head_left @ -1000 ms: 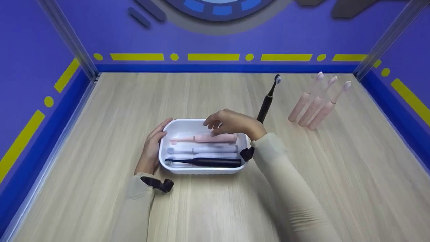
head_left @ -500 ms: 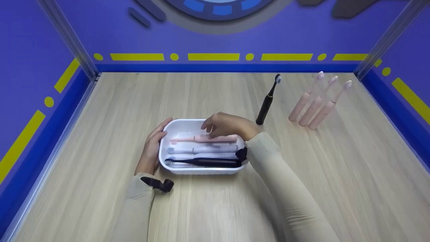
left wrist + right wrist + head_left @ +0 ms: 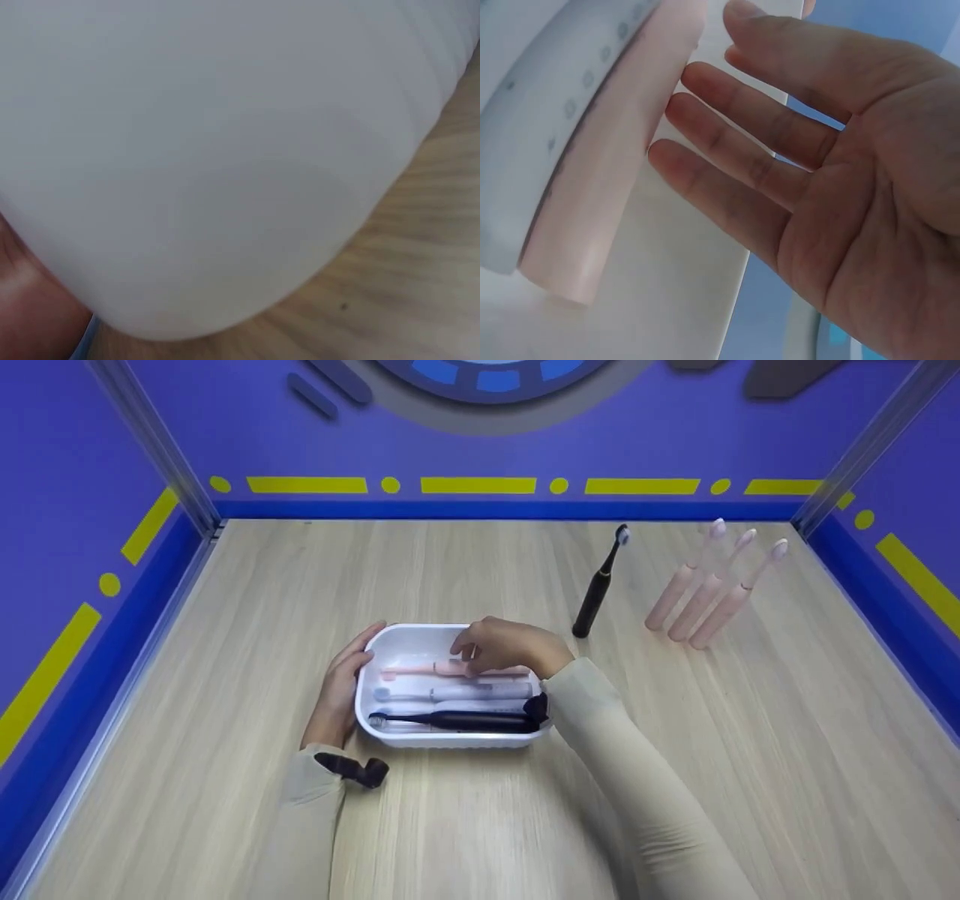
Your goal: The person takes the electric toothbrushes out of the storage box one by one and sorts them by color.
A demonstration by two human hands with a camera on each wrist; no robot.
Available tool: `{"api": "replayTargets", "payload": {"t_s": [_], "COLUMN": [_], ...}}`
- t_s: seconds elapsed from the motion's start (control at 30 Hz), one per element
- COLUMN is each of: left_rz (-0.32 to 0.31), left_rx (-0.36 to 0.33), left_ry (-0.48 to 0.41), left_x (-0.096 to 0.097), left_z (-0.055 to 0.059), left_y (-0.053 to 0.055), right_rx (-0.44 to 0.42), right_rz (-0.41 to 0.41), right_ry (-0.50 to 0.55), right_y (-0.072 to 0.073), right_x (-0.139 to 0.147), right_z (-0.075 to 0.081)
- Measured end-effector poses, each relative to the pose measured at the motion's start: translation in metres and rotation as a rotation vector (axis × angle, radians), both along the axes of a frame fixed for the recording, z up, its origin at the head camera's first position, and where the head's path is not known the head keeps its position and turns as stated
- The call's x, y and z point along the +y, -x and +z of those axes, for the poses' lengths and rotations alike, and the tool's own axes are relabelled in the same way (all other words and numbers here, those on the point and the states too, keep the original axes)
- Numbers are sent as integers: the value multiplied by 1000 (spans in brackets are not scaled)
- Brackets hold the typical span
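A white plastic basin [image 3: 420, 634] on the table holds several electric toothbrushes lying side by side. My left hand [image 3: 337, 690] rests against its left end, fingers extended along the outer wall, which fills most of the left wrist view. My right hand [image 3: 510, 646] reaches over the far rim to the pink toothbrush [image 3: 409, 670]. In the right wrist view, nearly straight fingertips touch the side of its pink handle [image 3: 604, 172], while the thumb stands apart. Nearer lie a grey-white toothbrush [image 3: 487, 691], a white one partly hidden, and a black toothbrush [image 3: 465, 721] along the near wall.
A black toothbrush [image 3: 592, 604] stands upright behind the basin to the right. Farther right, three pink toothbrushes [image 3: 697, 607] stand upright in a row. Blue-purple panels [image 3: 480, 454] enclose the back and sides of the wooden table [image 3: 300, 577].
My right hand has come down and slightly nearer, onto the pink toothbrush in the basin, covering more of its handle. The left hand and the basin keep their place.
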State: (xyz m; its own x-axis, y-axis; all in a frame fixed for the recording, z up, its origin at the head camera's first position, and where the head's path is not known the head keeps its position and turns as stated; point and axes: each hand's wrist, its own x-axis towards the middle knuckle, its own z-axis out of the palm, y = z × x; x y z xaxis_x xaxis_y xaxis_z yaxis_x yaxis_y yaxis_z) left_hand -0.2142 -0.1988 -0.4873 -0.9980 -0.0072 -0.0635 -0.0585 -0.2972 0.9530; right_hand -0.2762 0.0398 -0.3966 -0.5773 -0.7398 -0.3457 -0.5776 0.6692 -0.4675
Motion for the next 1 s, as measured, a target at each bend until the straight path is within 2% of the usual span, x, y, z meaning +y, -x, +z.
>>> {"api": "replayTargets", "payload": {"t_s": [0.23, 0.47, 0.73, 0.87, 1.0], "left_rz": [-5, -17, -6, -4, -2], "left_rx": [-4, 14, 15, 7, 5], "left_ry": [16, -54, -22, -16, -15], "left_x": [0, 0, 0, 0, 0], "left_z": [0, -1, 0, -1, -1], "left_y": [1, 0, 0, 0, 0], "right_rx": [41, 70, 75, 86, 113], "right_rz": [-4, 23, 8, 22, 79], "right_ry": [-31, -84, -167, -182, -179], "right_y": [-5, -5, -6, -5, -4], "right_x": [-2, -2, -1, 0, -1], "right_z": [0, -1, -2, -3, -4]}}
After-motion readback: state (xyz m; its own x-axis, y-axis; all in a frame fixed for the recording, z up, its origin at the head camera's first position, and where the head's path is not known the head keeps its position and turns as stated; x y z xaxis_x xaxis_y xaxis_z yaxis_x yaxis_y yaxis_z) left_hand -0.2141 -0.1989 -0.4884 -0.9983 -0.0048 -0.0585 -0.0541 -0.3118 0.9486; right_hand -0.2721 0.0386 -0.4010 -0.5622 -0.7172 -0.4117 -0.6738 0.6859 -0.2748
